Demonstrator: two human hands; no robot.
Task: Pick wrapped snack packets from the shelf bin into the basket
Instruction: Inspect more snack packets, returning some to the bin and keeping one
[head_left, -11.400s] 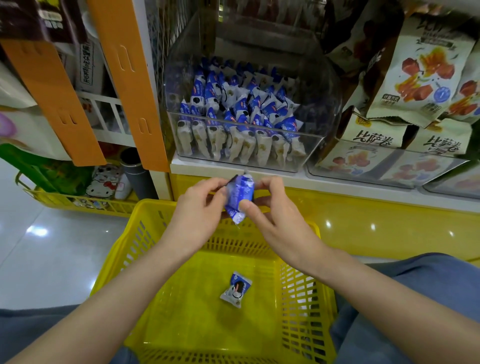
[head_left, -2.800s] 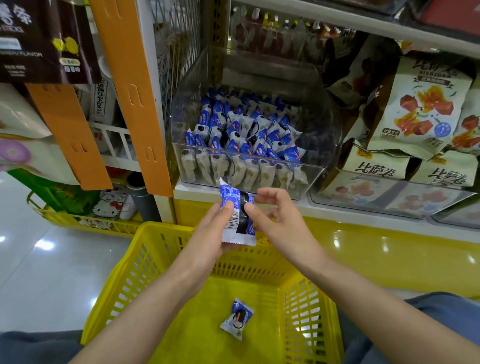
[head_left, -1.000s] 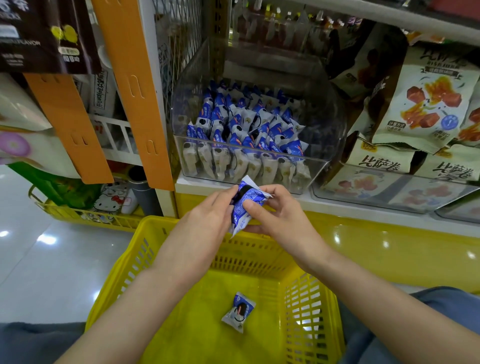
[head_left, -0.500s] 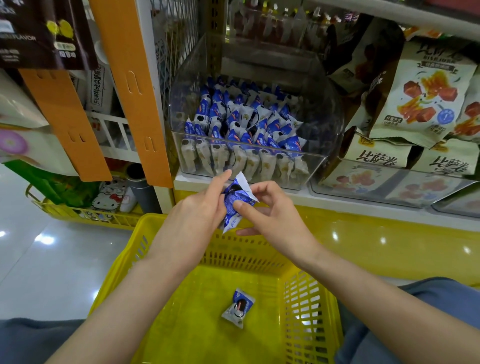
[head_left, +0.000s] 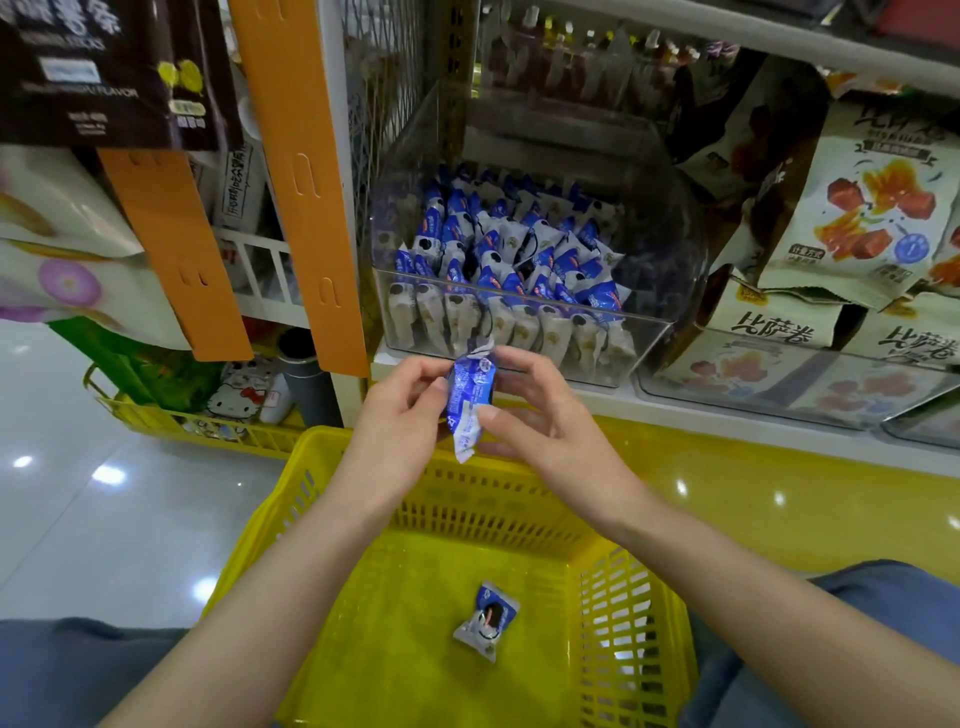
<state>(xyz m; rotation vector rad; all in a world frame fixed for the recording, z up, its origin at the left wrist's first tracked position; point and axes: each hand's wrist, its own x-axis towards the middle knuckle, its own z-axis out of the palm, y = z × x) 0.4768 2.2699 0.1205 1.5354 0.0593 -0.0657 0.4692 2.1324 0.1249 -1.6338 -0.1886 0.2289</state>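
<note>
A blue and white wrapped snack packet (head_left: 469, 402) stands upright between my two hands, above the far rim of the yellow basket (head_left: 291, 499). My left hand (head_left: 397, 415) pinches its left side and my right hand (head_left: 540, 415) pinches its lower right edge. Another packet of the same kind (head_left: 487, 619) lies on the basket floor. Behind my hands, a clear shelf bin (head_left: 649, 332) holds several rows of these packets (head_left: 514, 270).
Orange hanging strips (head_left: 306, 187) flank the bin on the left. Large beige snack bags (head_left: 862, 208) fill the shelf to the right. A second yellow basket (head_left: 171, 421) with goods sits low at the left on the glossy floor. My blue-clad knees frame the basket.
Both hands have kept hold of the packet and turned it. It now stands upright with its twisted end on top, slightly lower over the basket rim.
</note>
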